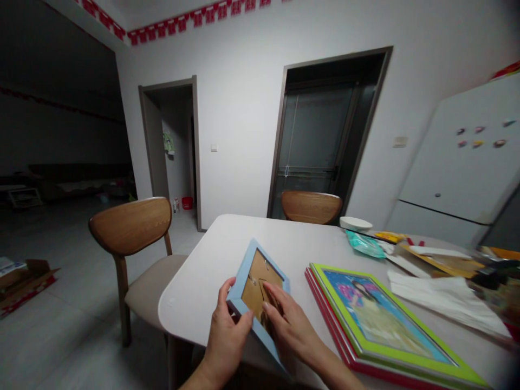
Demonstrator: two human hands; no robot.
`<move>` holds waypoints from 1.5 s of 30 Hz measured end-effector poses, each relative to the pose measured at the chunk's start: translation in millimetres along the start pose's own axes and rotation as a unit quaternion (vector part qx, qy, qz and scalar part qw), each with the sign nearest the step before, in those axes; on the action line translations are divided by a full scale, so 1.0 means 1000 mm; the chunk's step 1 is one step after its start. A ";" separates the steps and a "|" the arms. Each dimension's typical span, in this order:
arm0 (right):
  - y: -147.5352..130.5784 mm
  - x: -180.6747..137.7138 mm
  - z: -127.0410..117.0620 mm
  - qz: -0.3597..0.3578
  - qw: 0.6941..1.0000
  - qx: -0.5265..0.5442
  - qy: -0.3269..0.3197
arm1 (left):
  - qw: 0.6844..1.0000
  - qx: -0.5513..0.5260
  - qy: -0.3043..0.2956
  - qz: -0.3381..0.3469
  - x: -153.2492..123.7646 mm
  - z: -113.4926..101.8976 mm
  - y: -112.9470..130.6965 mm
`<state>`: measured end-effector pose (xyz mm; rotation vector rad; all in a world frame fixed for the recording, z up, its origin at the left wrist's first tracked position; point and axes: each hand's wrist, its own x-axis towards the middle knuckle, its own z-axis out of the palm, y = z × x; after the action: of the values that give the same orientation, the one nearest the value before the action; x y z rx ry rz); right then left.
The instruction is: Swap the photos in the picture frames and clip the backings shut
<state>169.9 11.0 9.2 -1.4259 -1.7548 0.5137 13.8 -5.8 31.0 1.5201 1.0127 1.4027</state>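
Observation:
A small light-blue picture frame (239, 273) is held up tilted over the near edge of the table, its brown backing board (254, 271) facing me. My left hand (229, 330) grips the frame's lower left corner, thumb on the front bar and fingers behind. My right hand (290, 322) lies over the backing, its fingers bent against the board near the stand flap; whether they pinch anything there is hidden. To the right, a green picture frame (353, 325) with a picture of a figure in a pale dress rests on top of red frames (331, 325).
The white table (195, 303) also bears a white bowl (355, 223), a teal packet (365, 245), white paper (442, 303) and assorted clutter at the right. Wooden chairs stand at the left (132, 225) and far side (312, 207). A fridge (455, 173) is at right.

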 end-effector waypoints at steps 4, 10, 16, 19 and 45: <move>0.015 -0.007 0.006 0.009 0.995 -0.095 -0.025 | 0.997 0.063 -0.020 -0.039 -0.008 -0.012 -0.030; 0.009 -0.010 0.005 -0.030 0.985 -0.146 -0.085 | 0.956 0.278 -0.079 -0.044 -0.018 -0.026 -0.053; 0.006 -0.007 -0.003 -0.041 0.981 -0.122 -0.146 | 0.909 0.384 -0.157 0.035 -0.021 -0.025 -0.055; 0.004 -0.006 -0.011 -0.018 0.974 -0.079 -0.213 | 0.904 0.383 -0.180 0.065 -0.019 -0.025 -0.051; -0.007 0.036 0.049 -0.034 0.961 -0.272 -0.041 | 0.915 0.343 -0.182 0.109 -0.014 -0.020 -0.055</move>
<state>125.8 51.5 -2.7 -1.7200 -2.1065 0.0429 -8.5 0.5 -24.5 2.3654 1.1841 0.8655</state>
